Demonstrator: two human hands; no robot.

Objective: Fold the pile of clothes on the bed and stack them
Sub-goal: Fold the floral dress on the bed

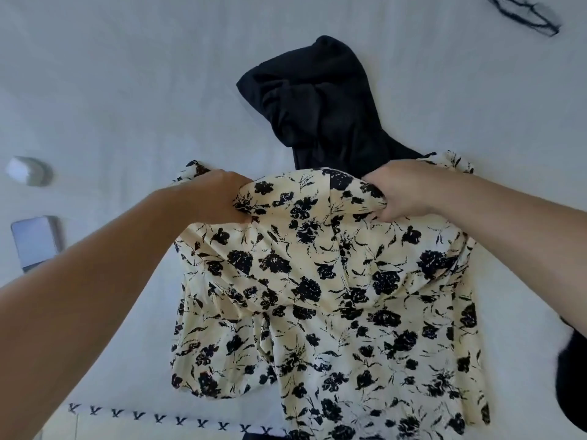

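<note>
A cream garment with a black flower print (333, 296) hangs spread in front of me over the white bed (111, 90). My left hand (219, 196) grips its upper left corner in a fist. My right hand (400, 192) grips its upper right part, fingers curled into the cloth. The lower part of the garment runs out of the bottom of the view. Behind it, a crumpled black garment (320, 103) lies on the bed, its near end hidden by the printed cloth.
A phone (36, 241) and a small white case (28, 171) lie at the bed's left side. A black hair net or band (524, 15) lies at the far right. Another dark item (571, 376) shows at the right edge. A stitched hem (165, 419) marks the near edge.
</note>
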